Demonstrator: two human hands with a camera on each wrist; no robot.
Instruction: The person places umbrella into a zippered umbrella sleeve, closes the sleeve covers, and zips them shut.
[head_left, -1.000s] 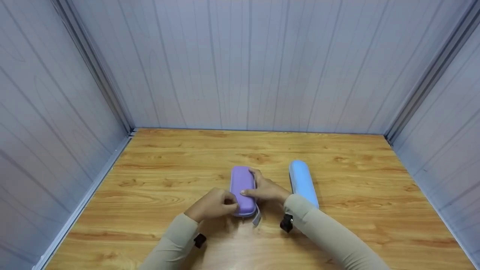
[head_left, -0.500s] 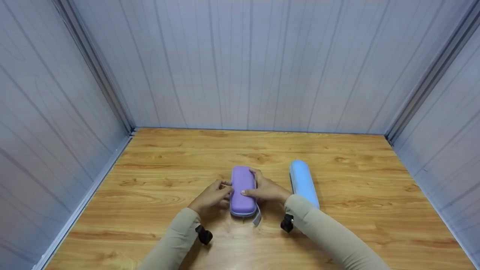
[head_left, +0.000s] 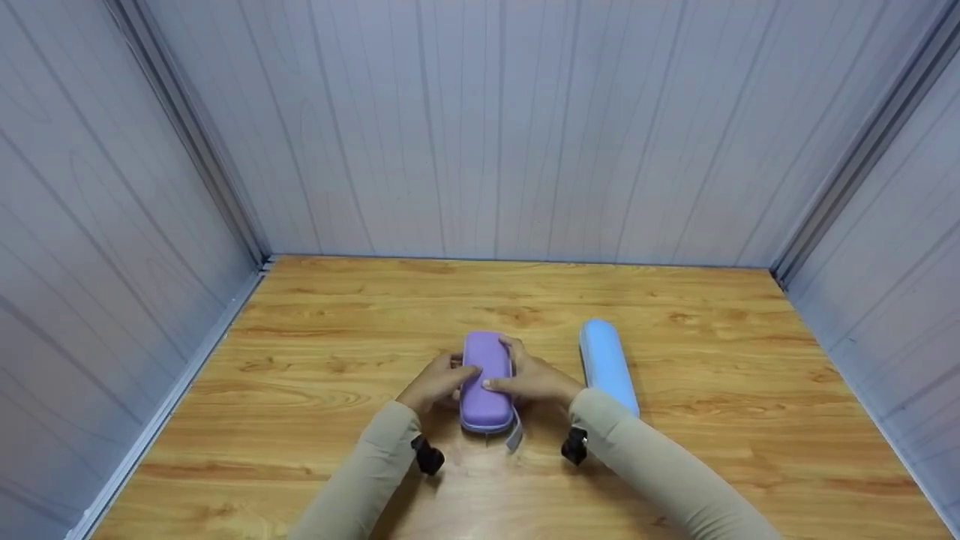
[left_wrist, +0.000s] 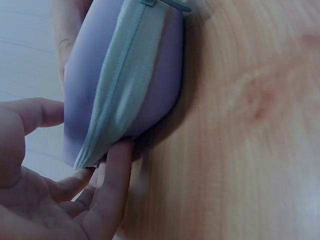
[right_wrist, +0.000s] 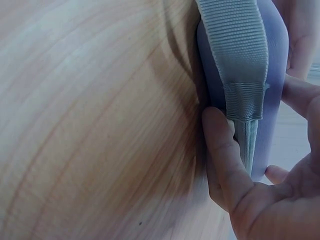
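Note:
A purple zippered hard case (head_left: pixel 486 409) lies lengthwise on the wooden table, its grey zip band (left_wrist: pixel 122 90) running round the side. My left hand (head_left: pixel 439 382) holds its left side, thumb on the lid and fingers low along the edge. From the right, my right hand (head_left: pixel 536 380) grips the same case, thumb on top and fingers against the far part of its side. A grey wrist strap (right_wrist: pixel 240 55) hangs from the case's right side near the front. In the wrist views the zip looks closed where it shows.
A light blue case (head_left: pixel 609 367) of similar shape lies to the right, partly behind my right sleeve (head_left: pixel 645 446). Pale panelled walls (head_left: pixel 480 135) bound the wooden table (head_left: pixel 337 322) at the back and both sides.
My left hand has moved from the case's near left corner forward along its left side, and its thumb now rests on the lid. The right hand and both cases have stayed in place.

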